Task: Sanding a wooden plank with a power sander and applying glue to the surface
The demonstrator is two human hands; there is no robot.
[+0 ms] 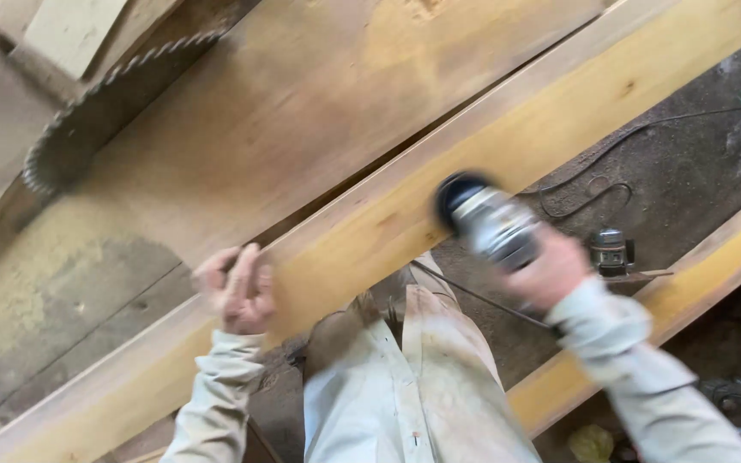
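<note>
A long yellow wooden plank (508, 146) runs diagonally from lower left to upper right, standing on its edge against a wide brown board (302, 103). My left hand (237, 290) grips the plank's near face about midway along. My right hand (546, 270) holds a grey and black handheld power tool (484, 219), blurred by motion, just off the plank's lower edge. A black cord trails from the tool toward my body.
A circular saw blade (105, 94) sticks up through the bench at upper left. A second yellow plank (696, 283) lies on the dirt floor at right, beside another small power tool (611, 251) and a looping cable (593, 193).
</note>
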